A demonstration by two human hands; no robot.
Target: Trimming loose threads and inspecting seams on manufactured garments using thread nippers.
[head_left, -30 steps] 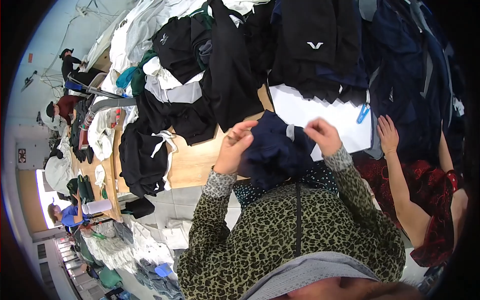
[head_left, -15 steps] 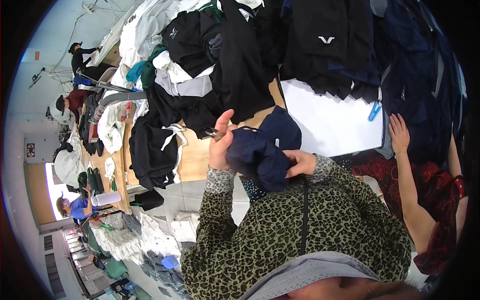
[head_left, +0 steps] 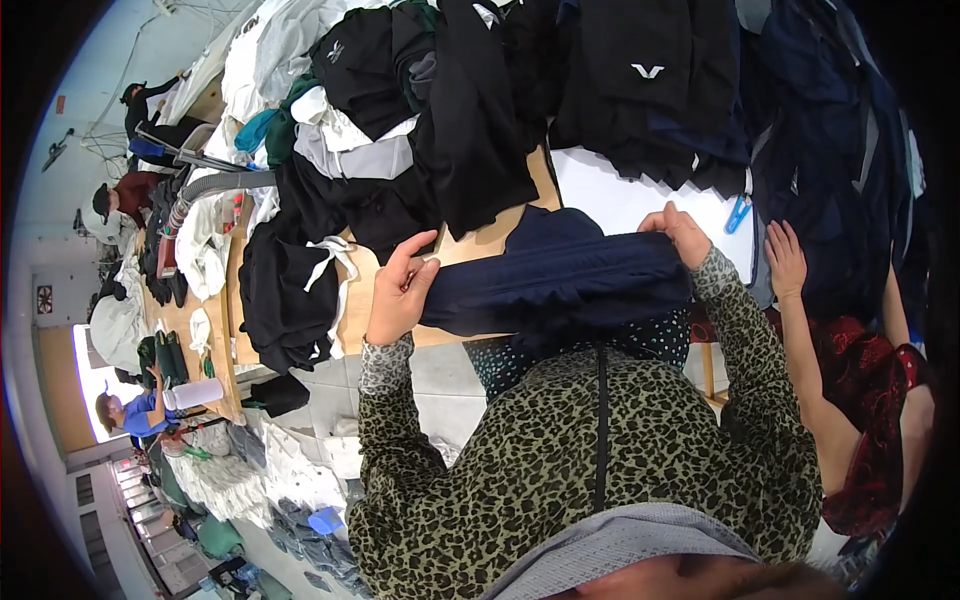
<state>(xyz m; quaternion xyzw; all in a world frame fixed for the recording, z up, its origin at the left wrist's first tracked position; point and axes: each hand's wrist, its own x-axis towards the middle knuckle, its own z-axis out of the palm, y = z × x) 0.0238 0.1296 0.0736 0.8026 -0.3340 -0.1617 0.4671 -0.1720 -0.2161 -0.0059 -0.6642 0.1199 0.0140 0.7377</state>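
Note:
A navy garment (head_left: 560, 285) is stretched out in a wide band between my two hands, above the table's near edge. My left hand (head_left: 398, 295) pinches its left end between thumb and fingers; whether the small metal tool seen there earlier is still in the palm is hidden. At the other end, my right hand (head_left: 678, 236) grips the cloth, with the thumb along its top edge. More of the same navy cloth rises behind the band onto the table and hangs below it.
Black clothes (head_left: 290, 290) lie to the left on the wooden table (head_left: 490, 240). A large white sheet (head_left: 600, 190) lies beyond my right hand, with blue thread snips (head_left: 739, 214) at its right edge. A co-worker's hand (head_left: 785, 262) rests on dark navy garments at right.
My hands have moved apart, pulling the bunched navy garment into a wide taut band. My right hand went up and right, my left hand left. The metal tool no longer shows.

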